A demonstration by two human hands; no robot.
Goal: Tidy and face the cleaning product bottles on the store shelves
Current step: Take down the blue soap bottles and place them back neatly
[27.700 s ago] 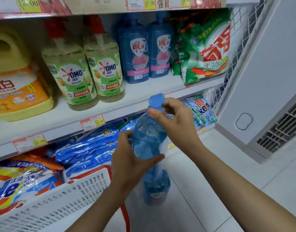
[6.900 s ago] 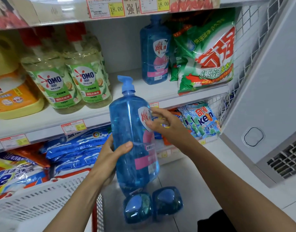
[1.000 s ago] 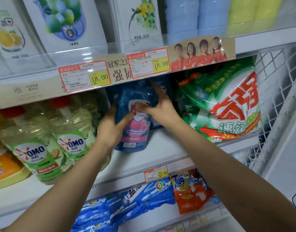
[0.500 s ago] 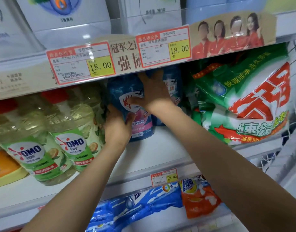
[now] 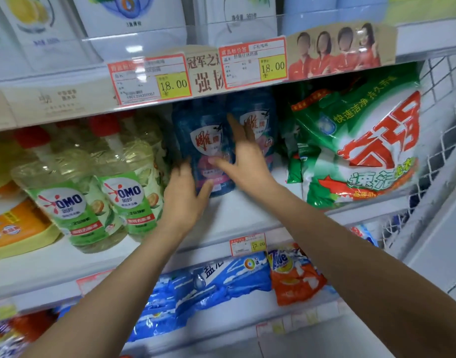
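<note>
Store shelving fills the view. On the middle shelf (image 5: 247, 218), just above centre, two blue bottles stand upright with labels forward. Their tops are hidden behind the price tags (image 5: 149, 78) at 12 o'clock.

- The left blue bottle (image 5: 203, 140) has the right blue bottle (image 5: 260, 125) just beside it at 3 o'clock.
- The left hand (image 5: 183, 200) holds the left blue bottle low down, with fingers round its 9 o'clock side and thumb on the front.
- The right hand (image 5: 247, 161) is spread flat. Its fingers point to 12 o'clock along the seam between the bottles, and its thumb lies across the left bottle's label.
- Green-labelled bottles (image 5: 128, 187) stand at 9 o'clock of the pair.
- A green bag (image 5: 363, 140) leans at 3 o'clock.
- Blue bags (image 5: 208, 285) and an orange bag (image 5: 294, 277) lie on the shelf below, at 6 o'clock.
</note>
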